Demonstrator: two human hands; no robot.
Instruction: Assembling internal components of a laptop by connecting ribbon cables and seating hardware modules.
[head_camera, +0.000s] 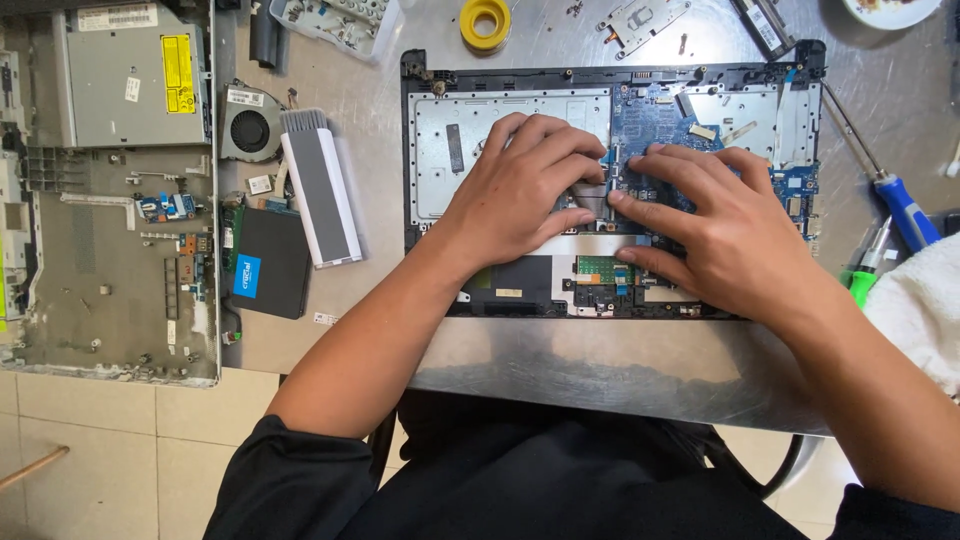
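Blue circuit board (660, 130) sits in the upper right of the opened black laptop chassis (610, 75), which lies flat at the middle of the steel bench (600, 360), close to our body so both hands reach it from above. We note our left hand (520, 190) laid palm-down over the silver keyboard backplate (440, 150), fingers spread and pressing near the board's left edge, clamped on nothing. Our right hand (720, 230) lies likewise flat, fingers apart, fingertips meeting the left hand's at a thin strip between them; what is pinched there, if anything, we cannot tell. In our judgement the flat posture steadies the chassis while the fingertips work a small part.

Removed parts are set aside to the left, out of the working area: a white battery bar (320, 195), a black solid-state drive (265, 262), a cooling fan (250, 125), and the grey bottom cover (110, 270). A blue-handled screwdriver (905, 210) rests to the right, within reach.
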